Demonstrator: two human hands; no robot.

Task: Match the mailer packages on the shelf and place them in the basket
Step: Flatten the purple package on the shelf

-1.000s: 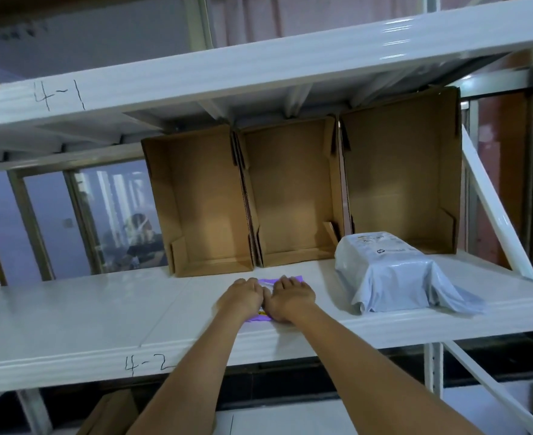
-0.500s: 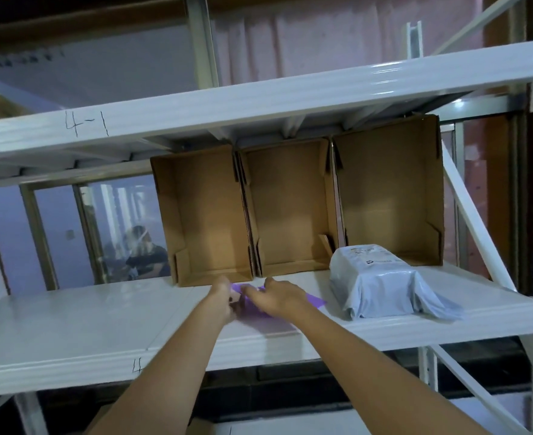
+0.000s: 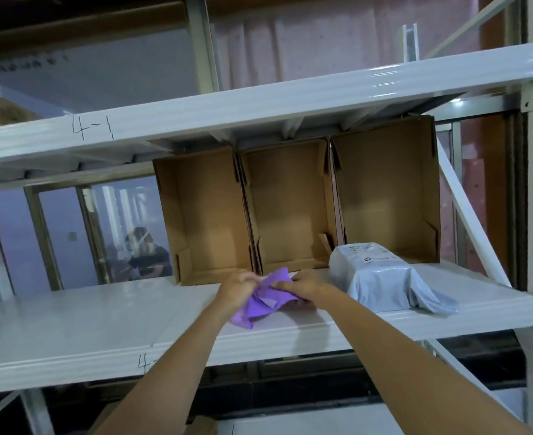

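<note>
Both hands grip it: left hand (image 3: 238,288) and right hand (image 3: 306,287) bunch the purple mailer (image 3: 266,301) between them, just above the shelf (image 3: 102,312) beside the grey package (image 3: 375,277).

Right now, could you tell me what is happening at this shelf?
A person is handling a crumpled purple mailer with both hands: the left hand and right hand each grip it just above the white shelf. A grey mailer package lies to the right, untouched. Three open cardboard boxes stand behind. No basket is in view.
</note>
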